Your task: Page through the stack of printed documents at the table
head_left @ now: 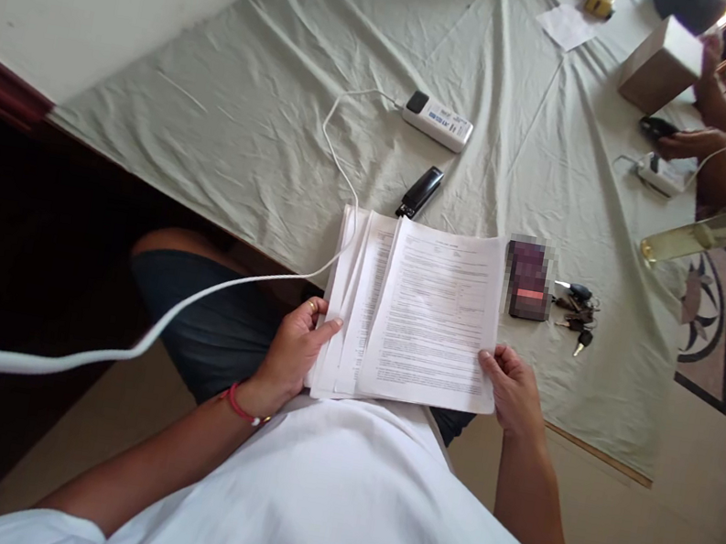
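Between my two hands is a fanned stack of printed paper sheets [438, 322], its far part over the table's front edge. My left hand [299, 345] grips the left side of the stack, thumb on top and fingers underneath. At the right edge, my right hand [515, 386] pinches the top printed sheets between thumb and fingers. Just beyond the papers lies a black stapler [421, 192]. A phone [529, 279], its screen blurred out, rests right of the papers, beside a bunch of keys [579, 313].
A white power bank [436, 121] sits on the cloth-covered table [258, 106], its white cable [191, 304] crossing toward me. Farther right are a green-capped bottle [718, 229], a box [662, 67] and another white device [661, 175]. Another person's hand [694, 144] holds something dark.
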Demonstrator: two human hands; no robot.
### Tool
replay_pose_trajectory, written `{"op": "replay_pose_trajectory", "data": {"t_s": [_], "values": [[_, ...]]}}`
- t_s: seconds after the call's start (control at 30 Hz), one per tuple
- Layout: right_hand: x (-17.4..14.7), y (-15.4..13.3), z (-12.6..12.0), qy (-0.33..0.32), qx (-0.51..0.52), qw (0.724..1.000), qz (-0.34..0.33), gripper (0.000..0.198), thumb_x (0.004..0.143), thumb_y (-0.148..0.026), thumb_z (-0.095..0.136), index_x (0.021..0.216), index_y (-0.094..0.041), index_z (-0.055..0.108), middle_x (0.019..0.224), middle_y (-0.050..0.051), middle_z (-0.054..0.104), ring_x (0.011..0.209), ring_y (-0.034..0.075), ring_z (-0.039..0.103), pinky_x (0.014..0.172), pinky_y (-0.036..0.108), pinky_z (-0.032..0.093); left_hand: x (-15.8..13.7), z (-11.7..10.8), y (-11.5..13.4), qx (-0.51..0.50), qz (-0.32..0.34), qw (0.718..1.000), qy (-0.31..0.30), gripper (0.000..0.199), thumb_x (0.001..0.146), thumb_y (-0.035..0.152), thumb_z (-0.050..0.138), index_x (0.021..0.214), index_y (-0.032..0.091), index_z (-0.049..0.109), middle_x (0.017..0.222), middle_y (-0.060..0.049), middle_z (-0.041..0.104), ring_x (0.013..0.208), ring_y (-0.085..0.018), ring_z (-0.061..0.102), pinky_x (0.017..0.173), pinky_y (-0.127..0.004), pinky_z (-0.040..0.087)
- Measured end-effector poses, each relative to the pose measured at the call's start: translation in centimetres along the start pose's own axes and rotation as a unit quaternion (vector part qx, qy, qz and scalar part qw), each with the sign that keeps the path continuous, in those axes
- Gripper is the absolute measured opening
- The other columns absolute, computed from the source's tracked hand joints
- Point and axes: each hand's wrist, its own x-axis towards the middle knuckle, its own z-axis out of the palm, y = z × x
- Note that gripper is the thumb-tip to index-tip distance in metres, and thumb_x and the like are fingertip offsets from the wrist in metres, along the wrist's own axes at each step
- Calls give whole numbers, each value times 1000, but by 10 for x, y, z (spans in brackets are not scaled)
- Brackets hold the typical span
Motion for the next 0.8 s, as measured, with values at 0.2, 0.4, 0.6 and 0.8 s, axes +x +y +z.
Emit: {"op": "replay_pose_trajectory", "data": {"t_s": [0.2,0.4,0.6,0.8], "values": [[2,6,-4,24,-90,995,-47,37,80,-62,73,88,-26,69,80,3,72,71,22,63,62,33,51,0,0,-1,13,0,1000,1,38,61,38,83,83,21,57,76,4,65,71,-15,59,72,-27,47],[4,6,-6,27,-137,989,-52,38,81,-63,70,86,-25,68,76,3,70,68,21,60,60,32,49,1,-1,-2,18,0,1000,-2,39,61,38,83,83,20,57,84,1,69,72,-15,60,71,-27,48],[8,5,-9,22,-179,982,-53,41,81,-65,68,78,-24,64,70,2,65,64,19,56,55,30,45,3,-2,-4,23,10,1000,-4,36,64,37,82,82,20,56,83,2,68,72,-15,59,71,-27,47],[10,7,-10,19,-178,982,-55,41,80,-65,70,76,-25,63,66,0,62,61,18,53,54,29,42,3,-3,-6,24,4,1000,-2,37,63,38,83,82,21,57,83,2,68,72,-15,59,72,-27,48]]}}
